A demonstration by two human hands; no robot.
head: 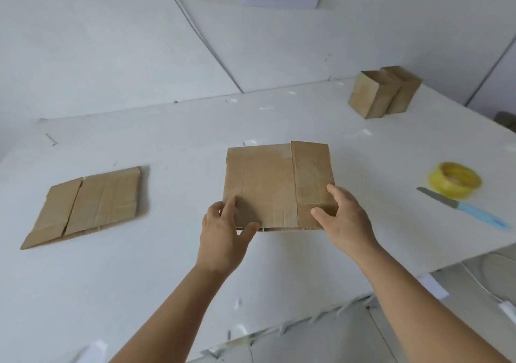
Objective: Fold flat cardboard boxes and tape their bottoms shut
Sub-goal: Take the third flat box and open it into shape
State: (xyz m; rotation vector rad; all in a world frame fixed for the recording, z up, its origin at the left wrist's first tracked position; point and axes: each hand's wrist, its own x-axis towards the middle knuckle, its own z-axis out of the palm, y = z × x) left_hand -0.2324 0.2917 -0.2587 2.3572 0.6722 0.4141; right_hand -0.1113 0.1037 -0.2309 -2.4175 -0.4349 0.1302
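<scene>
A flat brown cardboard box is held just above the middle of the white table. My left hand pinches its near left corner, fingers on top and thumb under the edge. My right hand grips its near right corner, thumb and fingers on the top face. Another flat cardboard box lies on the table at the left. A roll of yellow tape sits at the right, with a blue-handled knife just in front of it.
Two folded, upright cardboard boxes stand side by side at the table's far right. The white table ends in a ragged near edge at the lower right. A cable runs down the wall behind.
</scene>
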